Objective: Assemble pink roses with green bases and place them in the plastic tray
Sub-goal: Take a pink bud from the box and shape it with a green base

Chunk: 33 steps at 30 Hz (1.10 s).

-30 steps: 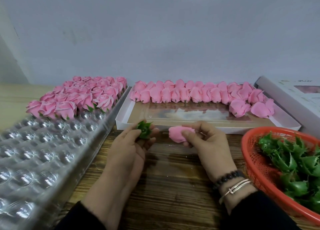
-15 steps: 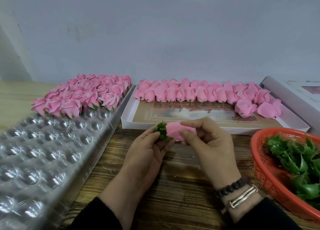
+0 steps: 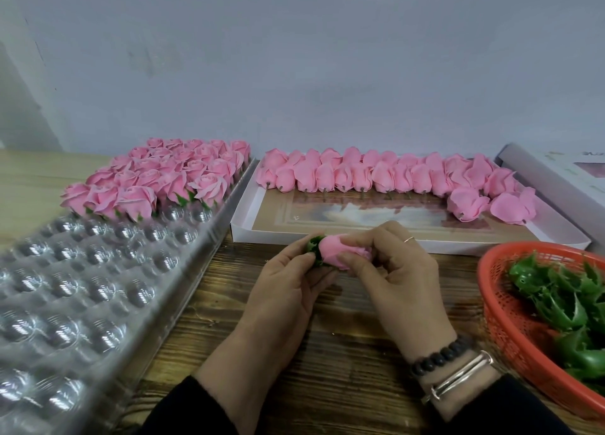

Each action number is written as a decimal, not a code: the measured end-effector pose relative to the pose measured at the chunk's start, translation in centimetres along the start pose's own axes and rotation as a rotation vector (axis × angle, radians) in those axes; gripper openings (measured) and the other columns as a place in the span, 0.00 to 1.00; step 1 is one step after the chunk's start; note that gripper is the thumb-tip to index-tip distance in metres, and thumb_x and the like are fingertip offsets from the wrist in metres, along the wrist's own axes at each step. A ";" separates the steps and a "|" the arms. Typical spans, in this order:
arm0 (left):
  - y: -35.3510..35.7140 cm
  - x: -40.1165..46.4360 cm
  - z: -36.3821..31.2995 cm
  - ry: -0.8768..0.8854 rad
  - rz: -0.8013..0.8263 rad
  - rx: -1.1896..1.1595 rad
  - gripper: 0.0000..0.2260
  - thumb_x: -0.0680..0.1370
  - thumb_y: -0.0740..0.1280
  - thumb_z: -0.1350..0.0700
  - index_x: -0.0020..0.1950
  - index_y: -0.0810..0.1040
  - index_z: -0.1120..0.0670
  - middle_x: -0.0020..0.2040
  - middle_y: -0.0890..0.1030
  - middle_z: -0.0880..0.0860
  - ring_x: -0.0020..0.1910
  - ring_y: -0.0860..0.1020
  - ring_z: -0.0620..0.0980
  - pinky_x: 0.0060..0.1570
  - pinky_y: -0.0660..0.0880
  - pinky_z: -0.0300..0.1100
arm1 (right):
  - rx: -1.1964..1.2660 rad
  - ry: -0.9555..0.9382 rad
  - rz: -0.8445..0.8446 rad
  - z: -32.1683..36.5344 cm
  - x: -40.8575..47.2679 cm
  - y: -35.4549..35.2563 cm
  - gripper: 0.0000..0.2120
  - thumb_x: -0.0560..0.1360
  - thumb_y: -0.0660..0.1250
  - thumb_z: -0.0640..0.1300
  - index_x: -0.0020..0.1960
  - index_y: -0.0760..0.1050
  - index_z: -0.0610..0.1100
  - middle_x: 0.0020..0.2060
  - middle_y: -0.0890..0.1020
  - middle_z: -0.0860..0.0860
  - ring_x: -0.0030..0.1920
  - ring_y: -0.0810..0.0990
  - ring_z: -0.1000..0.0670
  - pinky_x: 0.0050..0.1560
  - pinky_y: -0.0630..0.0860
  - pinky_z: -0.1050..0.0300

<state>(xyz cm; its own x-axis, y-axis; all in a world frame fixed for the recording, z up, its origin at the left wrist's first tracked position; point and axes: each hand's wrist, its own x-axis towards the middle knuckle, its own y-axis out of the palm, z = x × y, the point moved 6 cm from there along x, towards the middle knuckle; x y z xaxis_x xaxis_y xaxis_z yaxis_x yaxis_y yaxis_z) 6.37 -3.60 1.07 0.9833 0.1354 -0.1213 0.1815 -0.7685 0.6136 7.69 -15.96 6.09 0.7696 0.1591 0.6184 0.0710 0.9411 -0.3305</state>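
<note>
My left hand [image 3: 288,282] pinches a green base [image 3: 315,248] that sits against the bottom of a pink rose [image 3: 337,253]. My right hand [image 3: 397,271] grips the rose's petals from the right, fingers curled over its top. Both hands meet above the wooden table just in front of the white box. The clear plastic tray [image 3: 98,287] lies to the left, with several finished roses [image 3: 157,179] filling its far rows.
A white shallow box [image 3: 409,238] behind my hands holds a row of loose pink rose heads [image 3: 376,176]. An orange basket [image 3: 501,310] of green bases [image 3: 569,303] stands at the right. A box lid [image 3: 556,179] leans at the far right.
My hands came together from apart: the green base in my left hand now meets the rose in my right. The pair sits slightly right of and farther than a second ago.
</note>
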 end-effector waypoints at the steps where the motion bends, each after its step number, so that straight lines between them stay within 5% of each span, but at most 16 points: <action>1: 0.0 0.0 0.0 0.007 -0.002 0.003 0.13 0.79 0.54 0.66 0.55 0.77 0.62 0.50 0.83 0.61 0.46 0.82 0.52 0.51 0.77 0.44 | -0.014 -0.015 0.007 0.1 0.0 0.1 0.06 0.68 0.73 0.36 0.42 0.81 0.45 0.36 0.73 0.58 0.40 0.74 0.64 0.41 0.68 0.75; 9: 0.0 0.0 -0.2 0.041 -0.038 0.047 0.13 0.78 0.54 0.68 0.56 0.76 0.63 0.53 0.81 0.63 0.51 0.78 0.56 0.58 0.73 0.49 | -0.068 -0.028 0.023 -0.1 -0.1 0.2 0.06 0.68 0.74 0.36 0.42 0.80 0.44 0.36 0.73 0.58 0.40 0.73 0.64 0.41 0.67 0.76; 17: 1.3 -0.8 0.4 0.004 0.139 0.142 0.19 0.77 0.51 0.70 0.57 0.78 0.58 0.54 0.82 0.59 0.57 0.79 0.53 0.58 0.76 0.44 | -0.024 -0.022 0.030 -0.2 0.1 0.0 0.05 0.68 0.74 0.38 0.39 0.80 0.46 0.35 0.74 0.58 0.40 0.74 0.65 0.41 0.67 0.77; 23: 1.3 -1.0 -0.3 0.199 0.223 0.671 0.20 0.73 0.62 0.73 0.58 0.75 0.52 0.50 0.83 0.55 0.47 0.82 0.46 0.48 0.77 0.36 | 0.017 0.084 0.079 -0.9 0.2 0.0 0.09 0.68 0.73 0.37 0.39 0.79 0.51 0.36 0.76 0.56 0.41 0.76 0.60 0.41 0.70 0.72; 30: 0.3 -1.1 -2.0 0.406 -0.043 1.421 0.09 0.69 0.70 0.48 0.42 0.69 0.46 0.37 0.76 0.45 0.38 0.74 0.44 0.36 0.68 0.39 | 0.068 0.099 0.200 -0.1 0.0 0.9 0.06 0.68 0.73 0.42 0.41 0.80 0.54 0.38 0.76 0.57 0.40 0.76 0.56 0.41 0.74 0.63; 33: 0.6 -1.1 -2.7 0.450 -0.052 1.513 0.10 0.69 0.68 0.47 0.37 0.67 0.45 0.37 0.72 0.45 0.38 0.70 0.45 0.38 0.63 0.40 | 0.121 0.116 0.242 0.4 -0.1 1.2 0.05 0.67 0.72 0.47 0.40 0.80 0.56 0.38 0.77 0.57 0.39 0.77 0.55 0.42 0.76 0.59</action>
<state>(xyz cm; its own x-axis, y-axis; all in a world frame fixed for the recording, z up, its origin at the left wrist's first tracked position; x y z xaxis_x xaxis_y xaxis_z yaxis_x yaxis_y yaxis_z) 5.44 -2.53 3.68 0.9489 0.1362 0.2848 0.3071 -0.6073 -0.7327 7.48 -14.74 5.90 0.8226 0.3550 0.4442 -0.1945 0.9097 -0.3669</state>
